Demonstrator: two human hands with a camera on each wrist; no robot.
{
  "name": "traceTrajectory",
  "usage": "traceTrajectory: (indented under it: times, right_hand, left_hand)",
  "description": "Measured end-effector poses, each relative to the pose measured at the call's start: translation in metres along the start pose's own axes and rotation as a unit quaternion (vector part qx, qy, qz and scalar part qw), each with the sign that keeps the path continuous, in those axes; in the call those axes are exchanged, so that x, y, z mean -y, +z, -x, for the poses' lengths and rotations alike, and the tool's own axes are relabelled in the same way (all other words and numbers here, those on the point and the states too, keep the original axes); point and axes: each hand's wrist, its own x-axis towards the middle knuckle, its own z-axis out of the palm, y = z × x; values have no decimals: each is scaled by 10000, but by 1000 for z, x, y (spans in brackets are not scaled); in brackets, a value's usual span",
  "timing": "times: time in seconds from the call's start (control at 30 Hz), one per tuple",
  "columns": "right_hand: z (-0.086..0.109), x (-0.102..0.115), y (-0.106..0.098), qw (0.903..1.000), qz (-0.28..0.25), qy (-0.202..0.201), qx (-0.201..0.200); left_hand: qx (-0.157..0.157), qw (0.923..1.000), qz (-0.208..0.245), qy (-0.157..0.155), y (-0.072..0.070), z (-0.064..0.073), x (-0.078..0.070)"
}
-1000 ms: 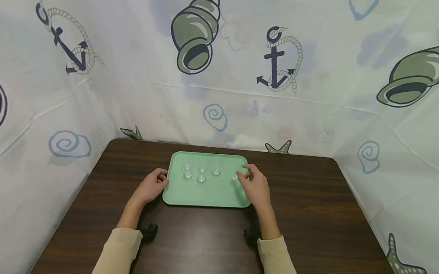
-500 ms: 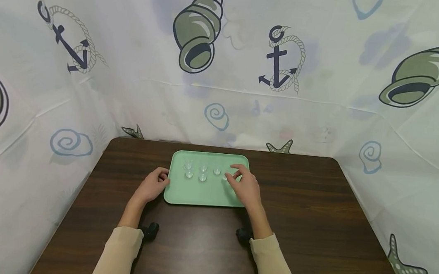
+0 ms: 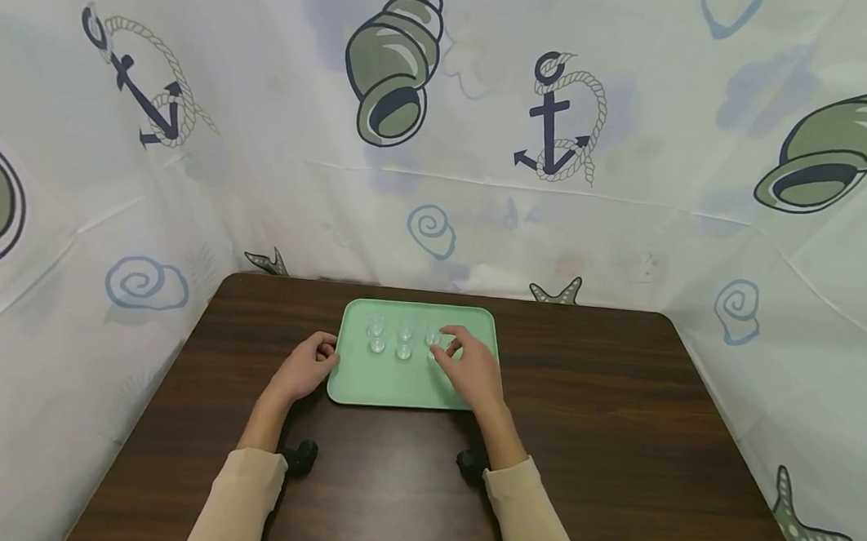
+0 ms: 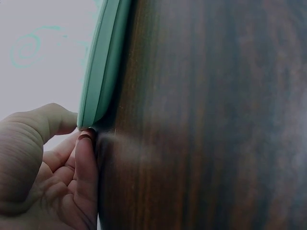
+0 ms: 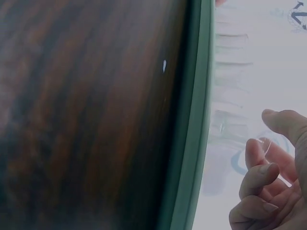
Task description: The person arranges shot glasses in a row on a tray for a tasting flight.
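A light green tray (image 3: 368,388) lies on the dark wooden table with several small clear cups (image 3: 403,351) standing on it in two short rows. My left hand (image 3: 306,370) holds the tray's left edge; in the left wrist view the thumb (image 4: 60,120) meets the rim while a finger lies below it. Over the tray's right half, my right hand (image 3: 474,375) has thumb and forefinger at a clear cup (image 3: 432,355), the front one of the rightmost pair. Its transparent wall is faint, and the fingers partly cover it in the head view.
The brown table (image 3: 579,433) reaches past the tray on both sides and in front. A white curtain (image 3: 295,100) printed with shells and anchors hangs behind and beside it. Dark wrist cameras (image 3: 473,466) sit at both cuffs.
My right hand has moved left across the tray, and the clear cup at its fingertips has come with it, beside the other cups. My left hand stays at the tray's edge.
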Motion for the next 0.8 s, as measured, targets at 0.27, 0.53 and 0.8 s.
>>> traceTrajectory:
  times: [0.27, 0.53, 0.8]
  right_hand:
    - [-4, 4, 2, 9993, 250, -51, 260]
    - [-6, 11, 5, 9981, 421, -8, 455]
    - [-6, 13, 9, 9969, 511, 87, 592]
  left_hand:
    - [-53, 10000, 40, 0, 1, -1, 1]
    - [-27, 9999, 125, 12, 0, 0, 3]
    - [22, 9999, 104, -11, -1, -3, 5]
